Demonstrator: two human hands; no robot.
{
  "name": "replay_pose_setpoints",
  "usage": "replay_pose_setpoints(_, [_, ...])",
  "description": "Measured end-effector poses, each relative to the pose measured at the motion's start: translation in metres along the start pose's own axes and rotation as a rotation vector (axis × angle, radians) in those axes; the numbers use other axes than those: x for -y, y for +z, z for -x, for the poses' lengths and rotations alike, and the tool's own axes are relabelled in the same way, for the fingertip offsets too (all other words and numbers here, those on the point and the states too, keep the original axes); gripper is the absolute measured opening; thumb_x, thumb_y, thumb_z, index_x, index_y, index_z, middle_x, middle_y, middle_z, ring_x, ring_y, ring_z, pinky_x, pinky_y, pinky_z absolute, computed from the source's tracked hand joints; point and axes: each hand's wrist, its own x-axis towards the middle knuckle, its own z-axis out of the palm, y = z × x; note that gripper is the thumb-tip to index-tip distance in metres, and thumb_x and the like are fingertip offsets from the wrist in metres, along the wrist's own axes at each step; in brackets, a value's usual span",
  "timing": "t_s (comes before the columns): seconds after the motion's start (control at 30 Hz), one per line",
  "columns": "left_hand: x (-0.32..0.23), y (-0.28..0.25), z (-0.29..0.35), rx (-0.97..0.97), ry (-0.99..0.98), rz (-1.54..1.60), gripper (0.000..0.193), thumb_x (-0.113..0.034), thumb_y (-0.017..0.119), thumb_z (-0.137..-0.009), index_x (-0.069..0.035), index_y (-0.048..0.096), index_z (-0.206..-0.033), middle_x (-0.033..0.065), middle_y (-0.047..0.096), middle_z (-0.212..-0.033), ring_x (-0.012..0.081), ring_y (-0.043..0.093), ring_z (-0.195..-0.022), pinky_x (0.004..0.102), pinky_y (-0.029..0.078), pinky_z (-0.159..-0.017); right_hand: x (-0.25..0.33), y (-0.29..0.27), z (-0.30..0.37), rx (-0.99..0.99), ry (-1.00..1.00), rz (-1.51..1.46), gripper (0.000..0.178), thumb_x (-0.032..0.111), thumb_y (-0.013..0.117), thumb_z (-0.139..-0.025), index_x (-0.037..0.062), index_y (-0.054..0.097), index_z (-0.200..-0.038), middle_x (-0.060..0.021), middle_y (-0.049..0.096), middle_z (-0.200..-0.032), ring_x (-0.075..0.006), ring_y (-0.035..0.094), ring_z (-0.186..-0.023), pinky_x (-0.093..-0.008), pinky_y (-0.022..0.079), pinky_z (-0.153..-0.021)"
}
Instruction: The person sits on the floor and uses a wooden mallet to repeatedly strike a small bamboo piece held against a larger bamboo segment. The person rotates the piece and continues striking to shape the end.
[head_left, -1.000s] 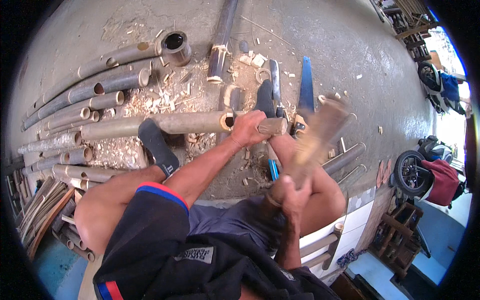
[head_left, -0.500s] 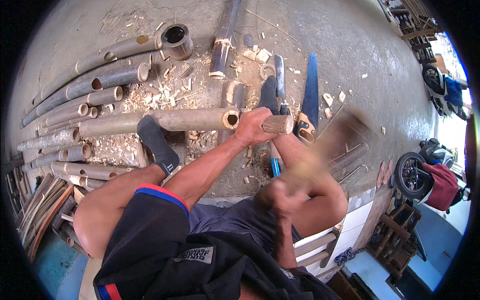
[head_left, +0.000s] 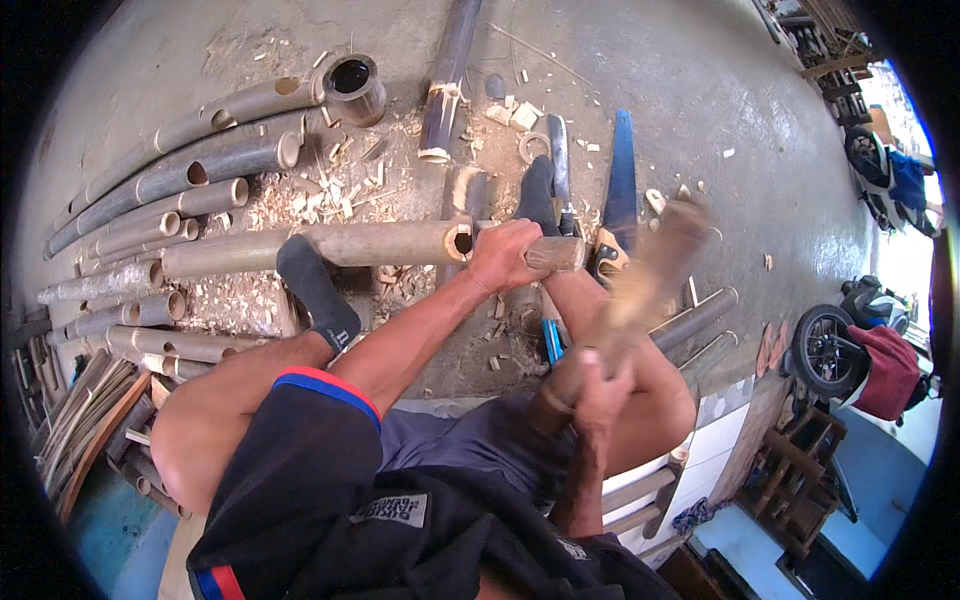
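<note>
The bamboo tube point(head_left: 385, 243) lies from 9 o'clock toward 12 in the head view, beneath the person's socked left foot point(head_left: 308, 280), its dark opening with a pale cut rim just beside the left hand point(head_left: 503, 255). That hand, just above centre toward 1 o'clock, has its fingers clamped around a round-ended wooden handle point(head_left: 558, 255) pointing toward 2 o'clock; whatever sits at the handle's other end is hidden. The right hand point(head_left: 603, 385), at 4 o'clock, has its fingers wrapped around the thick wooden club point(head_left: 640, 290), whose blurred far end lies at 2 o'clock. The club looks solid and probably top-heavy, best gripped low on its shaft. The handle seems stiff and sturdy, suited to a full-fist hold behind its blunt end. The tube should be rigid and fairly light for its size, but its smooth round wall could roll or slip, and its cut rim may split, so a firm hold along the middle looks safest. Curled, pale shavings point(head_left: 330, 190) litter the rough concrete at 10 o'clock, below mottled tubes with rounded cut-outs point(head_left: 197, 174), while a saw point(head_left: 620, 180) with a flat blue blade lies between 1 and 2 o'clock
</note>
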Motion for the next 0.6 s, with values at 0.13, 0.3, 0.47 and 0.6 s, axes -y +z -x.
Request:
replay_pose_setpoints(0.13, [-0.002,-0.003,0.002,0.014,-0.049,-0.02,0.038,-0.029,0.085,-0.065,-0.008,0.062,-0.086,0.011,0.06,-0.082,0.0341,0.064,-0.078,0.0441,0.052,-0.066,0.015,0.001,0.005,-0.037,-0.096,-0.354,0.06,0.02,0.072,-0.089,-0.0053,0.05,-0.139,-0.0153,0.065,-0.117,-0.0258,0.065,-0.1,-0.0406,0.053,-0.092])
replay_pose_setpoints(0.3, [0.002,0.003,-0.009,0.028,0.003,-0.026,0.038,-0.029,0.085,-0.064,-0.008,0.063,-0.088,0.0107,0.06,-0.085,0.0337,0.064,-0.082,0.0444,0.052,-0.068,-0.035,0.014,-0.009,0.027,-0.124,0.068,0.049,0.022,0.07,-0.092,-0.0023,0.056,-0.132,-0.017,0.066,-0.116,-0.028,0.069,-0.091,-0.0383,0.058,-0.079])
replay_pose_setpoints(0.47, [-0.003,0.0,0.002,0.019,-0.055,-0.031,0.037,-0.028,0.085,-0.066,-0.008,0.064,-0.09,0.0105,0.062,-0.09,0.034,0.064,-0.086,0.0449,0.053,-0.071,-0.006,-0.005,-0.009,-0.067,-0.004,-0.175,0.043,0.031,0.056,-0.1,-0.0023,0.058,-0.128,-0.0147,0.065,-0.114,-0.029,0.068,-0.092,-0.0384,0.056,-0.078])
replay_pose_setpoints(0.6, [0.008,-0.003,0.007,-0.003,-0.012,0.031,0.037,-0.028,0.086,-0.071,-0.009,0.065,-0.094,0.0093,0.063,-0.093,0.0299,0.065,-0.087,0.0398,0.054,-0.073,-0.016,0.012,0.002,0.194,0.104,0.082,0.056,0.026,0.071,-0.091,-0.0042,0.054,-0.135,-0.013,0.065,-0.119,-0.0233,0.06,-0.11,-0.0365,0.047,-0.1])
